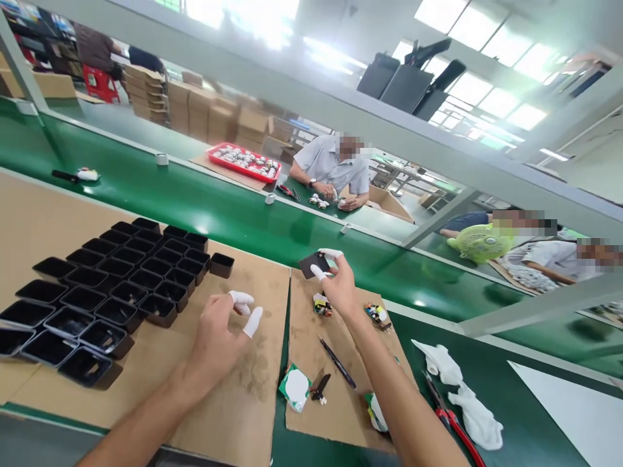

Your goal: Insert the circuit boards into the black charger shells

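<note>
Over the cardboard sheet (260, 363), my left hand (219, 334) is open, thumb apart from the fingers, with white finger cots on and nothing held. My right hand (341, 282), also in finger cots, grips a black plastic case (308, 266) between thumb and fingers. Just below that hand lies a small circuit assembly (322, 304), and another circuit assembly (377, 315) is to its right. A black pen (337, 362), a small black connector piece (320, 389) and a green circuit board with a white pad (295, 388) rest nearer me. My right forearm partly covers another green board (376, 414).
Rows of open black boxes (117, 282) stand at left. Red-handled pliers (450, 415) and white gloves (440, 363) lie at right. Beyond the green conveyor belt (233, 217), a co-worker (331, 165) handles parts beside a red tray (278, 174). A metal beam crosses above.
</note>
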Tool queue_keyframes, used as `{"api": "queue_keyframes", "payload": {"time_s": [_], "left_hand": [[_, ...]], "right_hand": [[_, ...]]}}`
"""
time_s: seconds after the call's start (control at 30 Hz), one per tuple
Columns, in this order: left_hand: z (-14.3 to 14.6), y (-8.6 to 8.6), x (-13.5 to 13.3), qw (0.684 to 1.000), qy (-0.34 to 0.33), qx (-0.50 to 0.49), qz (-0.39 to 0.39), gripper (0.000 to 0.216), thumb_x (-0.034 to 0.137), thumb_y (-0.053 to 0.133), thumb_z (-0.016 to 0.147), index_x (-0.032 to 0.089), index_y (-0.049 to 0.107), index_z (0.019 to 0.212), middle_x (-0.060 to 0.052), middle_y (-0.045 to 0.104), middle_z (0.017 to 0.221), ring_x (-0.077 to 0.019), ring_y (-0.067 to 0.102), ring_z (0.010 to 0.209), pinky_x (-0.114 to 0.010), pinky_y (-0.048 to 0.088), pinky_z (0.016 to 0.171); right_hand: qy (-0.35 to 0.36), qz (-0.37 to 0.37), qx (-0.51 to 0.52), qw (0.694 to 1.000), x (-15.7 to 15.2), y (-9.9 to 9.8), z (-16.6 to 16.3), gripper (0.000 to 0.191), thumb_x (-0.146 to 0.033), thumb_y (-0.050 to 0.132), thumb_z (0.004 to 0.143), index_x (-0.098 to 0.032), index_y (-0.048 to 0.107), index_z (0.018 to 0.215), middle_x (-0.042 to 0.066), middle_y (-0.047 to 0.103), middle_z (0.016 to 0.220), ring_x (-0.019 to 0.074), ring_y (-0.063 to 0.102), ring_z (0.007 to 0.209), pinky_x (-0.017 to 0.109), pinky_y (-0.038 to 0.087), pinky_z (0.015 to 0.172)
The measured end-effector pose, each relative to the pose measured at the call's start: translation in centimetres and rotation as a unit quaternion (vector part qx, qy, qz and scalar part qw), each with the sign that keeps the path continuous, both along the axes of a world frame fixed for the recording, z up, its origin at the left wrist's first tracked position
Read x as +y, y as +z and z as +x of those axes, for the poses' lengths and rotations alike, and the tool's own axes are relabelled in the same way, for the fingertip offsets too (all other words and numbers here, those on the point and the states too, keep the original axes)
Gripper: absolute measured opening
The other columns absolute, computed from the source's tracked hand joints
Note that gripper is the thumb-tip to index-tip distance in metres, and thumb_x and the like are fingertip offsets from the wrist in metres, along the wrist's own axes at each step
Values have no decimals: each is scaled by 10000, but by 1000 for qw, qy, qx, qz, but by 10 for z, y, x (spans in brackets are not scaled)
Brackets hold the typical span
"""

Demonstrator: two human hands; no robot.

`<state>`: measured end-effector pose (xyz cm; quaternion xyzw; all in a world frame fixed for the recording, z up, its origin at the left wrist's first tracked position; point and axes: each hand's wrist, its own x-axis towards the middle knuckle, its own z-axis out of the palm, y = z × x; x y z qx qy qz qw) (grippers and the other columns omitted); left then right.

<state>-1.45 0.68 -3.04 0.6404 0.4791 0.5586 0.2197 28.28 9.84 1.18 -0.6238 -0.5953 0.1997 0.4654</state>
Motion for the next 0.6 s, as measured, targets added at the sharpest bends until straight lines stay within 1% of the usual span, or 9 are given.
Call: {"api": "queue_keyframes", "payload": {"time_s": [0.07,0.13,0.2,0.3,0.43,0.6], "left_hand": [[3,-1,0,1000,-3,0,12,91,340,743,994,266,741,940,-6,781,811,-261,724,855,-383,592,789],[5,-2,0,1000,-4,3,22,73,324,744,997,264,744,955,-2,781,805,-255,729,842,-370,594,764],[7,-3,0,1000,-6,5,27,58,312,743,1002,260,746,975,-3,781,812,-250,733,833,-362,596,752],[11,-4,1,999,-6,2,31,53,306,736,1004,255,746,990,-8,769,805,-245,728,801,-365,595,744],[14,-4,1,999,-7,-7,32,23,278,725,998,261,730,984,-10,758,802,-248,727,780,-375,590,740],[16,-3,1,999,3,-23,34,52,253,715,1000,264,689,956,-11,749,807,-249,724,787,-386,582,755]], "right_hand": [[5,-9,-67,998,37,-5,12,384,-406,809,1073,-191,722,1379,116,751,1399,278,773,1166,492,685,992],[10,-19,-127,992,65,-10,17,367,-399,783,1099,-192,720,1395,113,736,1423,286,758,1217,513,671,1032],[12,-32,-178,984,88,-15,20,377,-401,785,1097,-193,718,1405,117,726,1449,299,747,1254,531,660,1060],[8,-61,-228,972,114,-24,22,392,-403,787,1097,-193,712,1418,118,724,1451,297,752,1239,526,666,1047],[9,-96,-253,963,142,-29,25,386,-407,778,1103,-195,711,1419,115,734,1428,284,763,1204,508,677,1023],[37,-121,-236,963,167,-27,22,362,-406,767,1111,-205,720,1409,116,733,1440,280,761,1212,503,675,1032]]}}
